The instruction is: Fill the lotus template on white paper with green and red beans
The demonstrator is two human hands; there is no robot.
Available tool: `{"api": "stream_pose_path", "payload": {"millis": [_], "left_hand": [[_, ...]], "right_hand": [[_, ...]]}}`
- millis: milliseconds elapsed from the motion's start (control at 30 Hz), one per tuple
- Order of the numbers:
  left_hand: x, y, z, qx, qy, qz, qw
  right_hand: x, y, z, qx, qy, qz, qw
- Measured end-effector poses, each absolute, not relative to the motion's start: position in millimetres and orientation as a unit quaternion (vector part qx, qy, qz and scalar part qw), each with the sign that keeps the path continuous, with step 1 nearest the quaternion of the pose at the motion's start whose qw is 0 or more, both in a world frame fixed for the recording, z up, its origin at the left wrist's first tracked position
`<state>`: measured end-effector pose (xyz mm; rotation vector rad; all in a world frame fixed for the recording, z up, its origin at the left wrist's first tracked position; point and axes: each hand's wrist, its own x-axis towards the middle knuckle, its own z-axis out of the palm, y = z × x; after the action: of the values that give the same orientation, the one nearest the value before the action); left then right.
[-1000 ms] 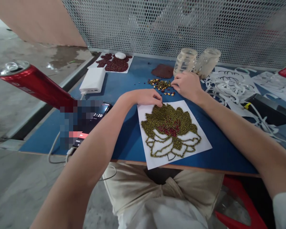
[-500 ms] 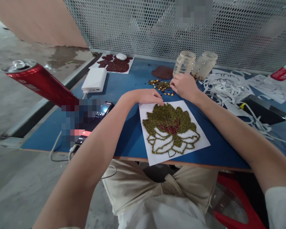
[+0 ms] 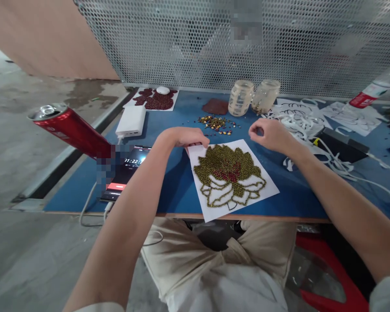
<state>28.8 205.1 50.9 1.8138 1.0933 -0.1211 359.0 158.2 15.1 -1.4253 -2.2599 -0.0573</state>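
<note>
A white paper sheet lies at the near edge of the blue table. It bears a flower picture filled with green beans and some dark red ones in the middle; several lower petals are bare white inside bean outlines. My left hand is closed on the sheet's upper left corner, the thumb over its top edge. Above and right of the sheet, my right hand hovers with thumb and fingers curled into a pinch; whatever is between the tips cannot be made out. A loose pile of mixed beans and corn kernels lies beyond the sheet.
Two clear jars stand behind the pile, near a brown patch. White paper scraps, a black box with cables and a bottle are right. A red can, phone and power bank are left.
My right hand has drawn back from the bean pile toward the right and nearer me. My left hand stays at the sheet's corner. The camera view has shifted slightly.
</note>
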Motion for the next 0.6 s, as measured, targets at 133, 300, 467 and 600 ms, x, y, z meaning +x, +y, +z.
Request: {"api": "stream_pose_path", "payload": {"millis": [133, 300, 467, 600], "left_hand": [[25.0, 209.6, 46.5, 0.762, 0.437, -0.052, 0.475], [22.9, 217.0, 44.9, 0.784, 0.432, -0.035, 0.444], [23.0, 225.1, 41.3, 0.833, 0.422, -0.017, 0.359], [25.7, 228.2, 37.6, 0.856, 0.401, 0.009, 0.325]], "right_hand": [[376.6, 162.4, 10.3, -0.499, -0.857, -0.016, 0.124], [390.4, 171.1, 12.2, -0.497, -0.863, -0.014, 0.092], [394.0, 171.7, 12.0, -0.479, -0.874, 0.020, 0.076], [392.7, 172.3, 11.4, -0.458, -0.885, 0.034, 0.074]]}}
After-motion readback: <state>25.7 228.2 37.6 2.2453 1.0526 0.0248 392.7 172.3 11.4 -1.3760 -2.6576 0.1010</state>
